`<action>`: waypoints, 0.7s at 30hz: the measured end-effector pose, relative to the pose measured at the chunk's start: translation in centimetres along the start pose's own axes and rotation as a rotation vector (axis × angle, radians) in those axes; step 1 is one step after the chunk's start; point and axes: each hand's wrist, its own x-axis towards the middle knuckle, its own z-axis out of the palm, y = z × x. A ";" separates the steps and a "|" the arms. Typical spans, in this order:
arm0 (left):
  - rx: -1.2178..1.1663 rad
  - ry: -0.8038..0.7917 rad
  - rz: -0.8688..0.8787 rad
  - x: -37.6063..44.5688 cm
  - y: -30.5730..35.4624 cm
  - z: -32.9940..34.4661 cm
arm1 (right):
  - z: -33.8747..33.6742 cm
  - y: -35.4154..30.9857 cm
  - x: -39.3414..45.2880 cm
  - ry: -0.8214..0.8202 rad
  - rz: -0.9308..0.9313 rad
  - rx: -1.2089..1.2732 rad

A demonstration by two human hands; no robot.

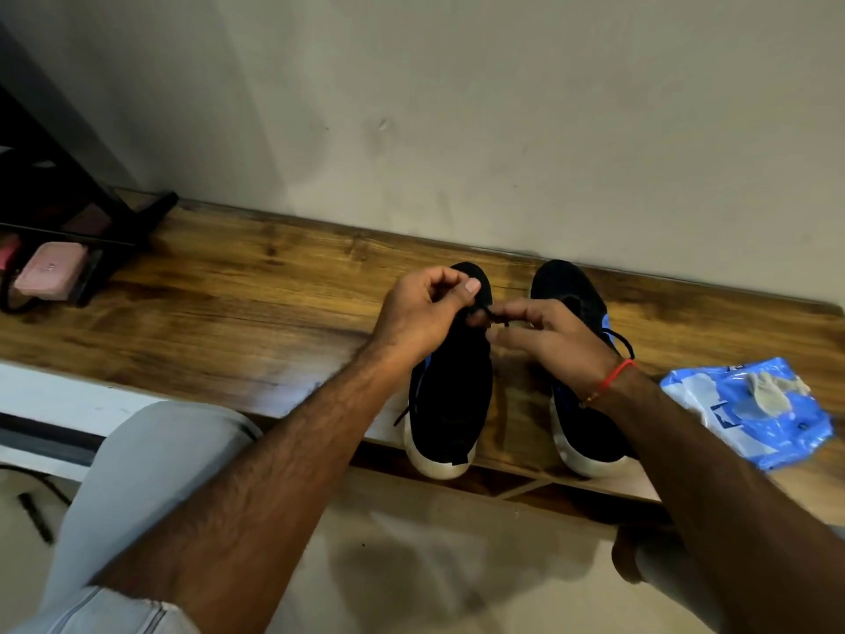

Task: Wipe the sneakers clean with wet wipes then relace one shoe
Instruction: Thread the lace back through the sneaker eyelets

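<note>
Lace [491, 313] pinched between both hands, above left sneaker [450, 382].

Two black sneakers stand side by side on a wooden shelf, toes toward the far wall, white heels at the near edge. The left sneaker [450, 382] has its black lace [488, 312] lifted above the tongue area, one loose end trailing off its left side. The right sneaker [574, 290] shows blue trim. A blue wet-wipe pack [750, 411], a crumpled wipe [761, 391] on top, lies right.

Wooden bench [237, 286] against plain wall [457, 107].
</note>
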 end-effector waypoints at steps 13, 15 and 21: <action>0.709 -0.315 0.306 -0.9 -1.7 1.0 | -0.5 0.2 1.7 0.292 0.093 0.729; 0.537 -0.241 0.228 -0.7 -1.1 0.5 | -0.6 0.1 1.8 0.318 0.070 0.728; -0.130 -0.055 -0.055 -0.5 0.3 0.0 | 0.0 0.2 1.5 0.195 0.052 0.333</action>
